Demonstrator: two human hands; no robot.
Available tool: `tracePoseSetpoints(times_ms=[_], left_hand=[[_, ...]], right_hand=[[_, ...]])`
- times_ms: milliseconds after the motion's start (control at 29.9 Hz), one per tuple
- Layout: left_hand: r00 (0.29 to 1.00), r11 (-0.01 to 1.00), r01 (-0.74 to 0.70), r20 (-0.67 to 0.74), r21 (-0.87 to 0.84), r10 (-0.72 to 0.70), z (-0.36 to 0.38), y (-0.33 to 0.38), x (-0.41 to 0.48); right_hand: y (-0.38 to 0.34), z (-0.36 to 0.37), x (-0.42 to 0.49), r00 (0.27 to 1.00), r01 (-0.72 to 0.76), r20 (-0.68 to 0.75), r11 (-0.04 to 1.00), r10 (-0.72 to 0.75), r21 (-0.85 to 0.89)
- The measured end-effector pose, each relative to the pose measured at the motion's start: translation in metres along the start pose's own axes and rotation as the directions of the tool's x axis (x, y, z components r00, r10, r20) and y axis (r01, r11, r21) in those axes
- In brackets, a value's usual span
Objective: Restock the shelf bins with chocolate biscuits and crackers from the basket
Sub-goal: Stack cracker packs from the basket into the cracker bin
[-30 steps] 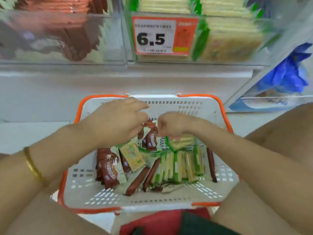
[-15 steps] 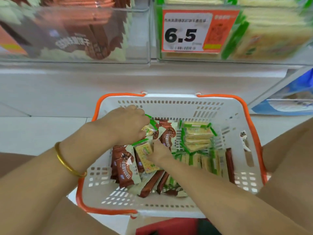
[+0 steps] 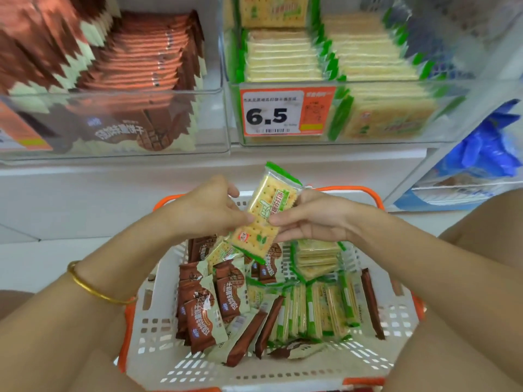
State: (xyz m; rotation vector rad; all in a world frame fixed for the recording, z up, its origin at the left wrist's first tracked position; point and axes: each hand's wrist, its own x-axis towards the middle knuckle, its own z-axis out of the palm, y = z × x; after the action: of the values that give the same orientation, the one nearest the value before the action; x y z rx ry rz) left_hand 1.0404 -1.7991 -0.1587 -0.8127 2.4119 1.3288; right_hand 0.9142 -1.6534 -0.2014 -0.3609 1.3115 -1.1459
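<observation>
Head view: both hands (image 3: 215,210) pinch cracker pack (image 3: 263,213); basket (image 3: 396,321) front cut off.

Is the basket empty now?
No. The basket holds many chocolate biscuit packs and cracker packs.

Both hands hold one cracker packet (image 3: 264,215) above the basket (image 3: 402,321), tilted: left hand (image 3: 209,209) on its left edge, right hand (image 3: 307,219) on its right edge. Basket contains brown chocolate biscuit packets (image 3: 209,301) at left, green-edged cracker packets (image 3: 317,309) at right. Far left shelf bin (image 3: 113,125) stocks chocolate biscuits; far right bin (image 3: 368,114) stocks crackers, price tag (image 3: 285,111) reading 6.5.
</observation>
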Motion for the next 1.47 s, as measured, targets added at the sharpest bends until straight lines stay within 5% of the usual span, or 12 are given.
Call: tracePoseSetpoints(times_ms=[167,334,401,468,535,635,735,1170,1337,1470], left_hand=[[0.972,0.97,-0.234,-0.036,-0.064,0.232,-0.014,0.022,-0.016],[0.863,0.871,-0.465,-0.137,0.159,0.486,-0.037,0.062,-0.038],[0.763,0.811,-0.533,-0.277,0.24,0.584,-0.047,0.081,-0.041],[0.587,0.734,-0.574,-0.442,0.364,0.678,-0.061,0.091,-0.039],[0.45,0.634,-0.474,-0.451,0.611,0.771,-0.076,0.091,-0.028],[0.539,0.562,-0.319,-0.341,0.763,0.77,-0.088,0.077,-0.003],[0.597,0.602,-0.313,-0.341,0.734,0.726,-0.08,0.061,0.009],[0.542,0.59,-0.336,-0.361,0.734,0.759,-0.077,0.051,0.016],[0.536,0.598,-0.333,-0.375,0.729,0.756,-0.076,0.052,0.016],[0.52,0.586,-0.337,-0.373,0.737,0.769,-0.075,0.051,0.016]], right_hand=[[-0.029,-0.007,-0.048,0.966,0.227,-0.133,0.974,-0.222,0.026],[-0.067,0.0,-0.087,0.867,0.346,-0.195,0.836,-0.459,-0.426],[-0.09,0.003,-0.097,0.818,0.39,-0.199,0.775,-0.54,-0.497],[-0.118,-0.003,-0.106,0.733,0.45,-0.276,0.747,-0.622,-0.489],[-0.144,-0.015,-0.104,0.621,0.475,-0.403,0.732,-0.672,-0.489],[-0.177,-0.034,-0.07,0.471,0.419,-0.556,0.728,-0.685,-0.543],[-0.207,-0.05,-0.021,0.422,0.369,-0.61,0.742,-0.671,-0.56],[-0.241,-0.07,0.051,0.353,0.111,-0.61,0.679,-0.71,-0.726],[-0.238,-0.07,0.051,0.33,-0.147,-0.542,0.525,-0.773,-0.838],[-0.239,-0.069,0.047,0.306,-0.169,-0.577,0.554,-0.757,-0.815]])
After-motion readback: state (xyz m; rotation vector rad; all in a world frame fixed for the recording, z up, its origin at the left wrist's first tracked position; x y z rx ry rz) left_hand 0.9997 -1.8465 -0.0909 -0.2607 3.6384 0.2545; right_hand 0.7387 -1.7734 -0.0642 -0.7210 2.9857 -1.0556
